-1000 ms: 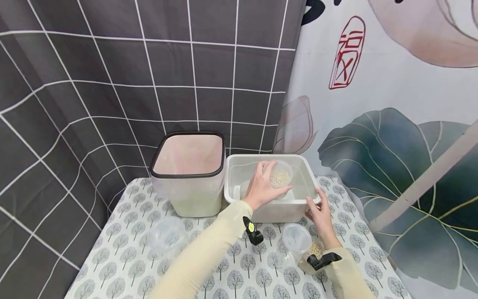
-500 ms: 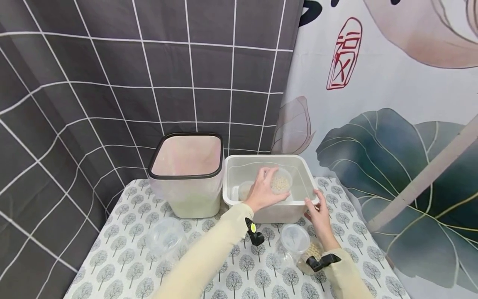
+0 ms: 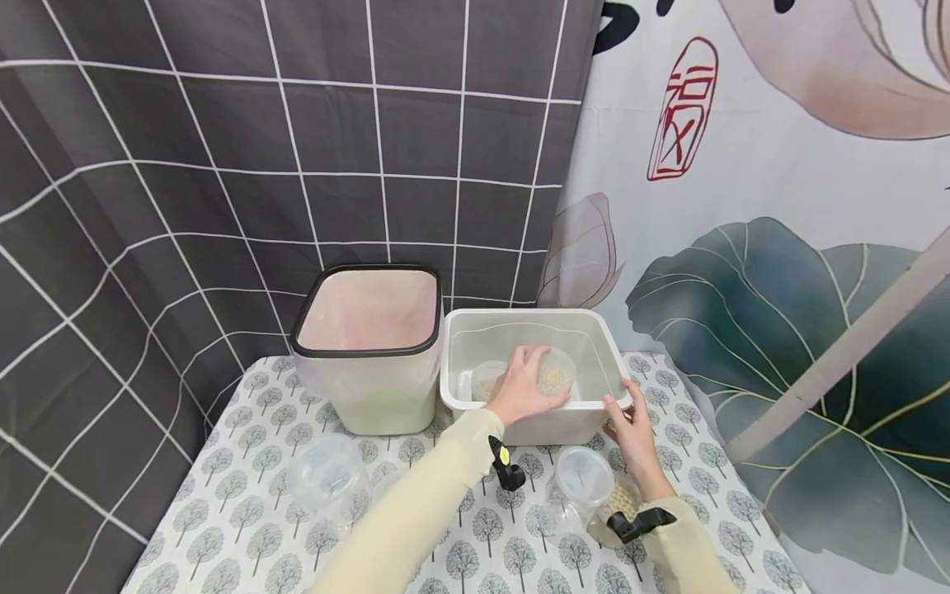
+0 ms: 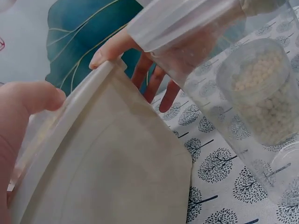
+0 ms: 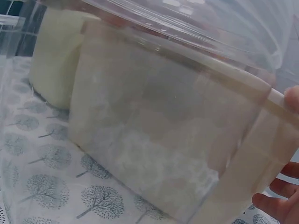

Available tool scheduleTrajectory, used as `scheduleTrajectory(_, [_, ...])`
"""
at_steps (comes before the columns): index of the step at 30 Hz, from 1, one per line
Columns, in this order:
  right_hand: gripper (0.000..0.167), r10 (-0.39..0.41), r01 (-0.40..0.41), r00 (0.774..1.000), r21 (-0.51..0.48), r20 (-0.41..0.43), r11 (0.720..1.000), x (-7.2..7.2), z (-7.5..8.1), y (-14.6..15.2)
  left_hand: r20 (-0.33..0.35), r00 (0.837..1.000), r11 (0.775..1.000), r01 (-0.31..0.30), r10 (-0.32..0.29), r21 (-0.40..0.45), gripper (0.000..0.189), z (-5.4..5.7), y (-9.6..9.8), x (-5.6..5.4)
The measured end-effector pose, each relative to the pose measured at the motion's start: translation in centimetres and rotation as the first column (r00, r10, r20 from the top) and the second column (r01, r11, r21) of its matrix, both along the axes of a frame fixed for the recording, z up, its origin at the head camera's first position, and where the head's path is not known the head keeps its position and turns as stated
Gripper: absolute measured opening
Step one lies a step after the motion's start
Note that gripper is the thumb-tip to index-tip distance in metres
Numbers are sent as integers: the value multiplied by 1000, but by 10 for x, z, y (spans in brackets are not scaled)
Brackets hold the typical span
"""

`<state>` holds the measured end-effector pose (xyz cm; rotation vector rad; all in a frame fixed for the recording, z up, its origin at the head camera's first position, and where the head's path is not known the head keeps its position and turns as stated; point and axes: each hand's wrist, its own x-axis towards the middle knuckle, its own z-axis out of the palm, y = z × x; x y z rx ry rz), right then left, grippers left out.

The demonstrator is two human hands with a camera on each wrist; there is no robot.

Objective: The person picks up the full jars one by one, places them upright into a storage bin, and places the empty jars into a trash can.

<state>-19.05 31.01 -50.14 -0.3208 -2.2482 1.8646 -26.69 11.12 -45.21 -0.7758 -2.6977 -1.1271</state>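
Observation:
My left hand reaches into a white rectangular bin and grips a clear round tub partly filled with pale, bean-like balls. A second clear tub with similar contents stands at the bin's left, partly behind that hand. At the bin's front right corner, my right hand pinches the rim, thumb on top and fingers outside. The left wrist view shows this rim grip and the bin's wall. In the right wrist view, a clear container blocks much of the bin.
A pale bin with a black rim stands left of the white one. In front are a lidded clear container, a tub of pale balls near my right wrist, and clear plastic containers at left. The tablecloth has tree prints.
My left hand has lowered the tub deeper into the white bin, and the second tub shows more clearly. The right hand keeps its grip on the rim.

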Motion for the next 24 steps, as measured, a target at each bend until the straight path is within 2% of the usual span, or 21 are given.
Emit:
scheduleTrajectory(6, [65, 2, -1, 1000, 11, -9, 1000, 0, -1, 0, 48, 999, 997, 4, 0, -78, 84, -1, 0, -3])
scheduleTrajectory(8, [65, 1, -1, 1000, 6, -12, 1000, 0, 0, 0, 60, 998, 994, 2, 5, -107, 78, -1, 0, -4])
scheduleTrajectory(14, [65, -1, 1, 1000, 11, 4, 1000, 0, 1, -1, 10, 1000, 988, -19, 21, -151, 58, -1, -5, -5])
scheduleTrajectory(24, [65, 5, -5, 1000, -4, 2, 1000, -1, 2, -2, -35, 999, 988, -7, 2, -153, 45, -2, -7, -5])
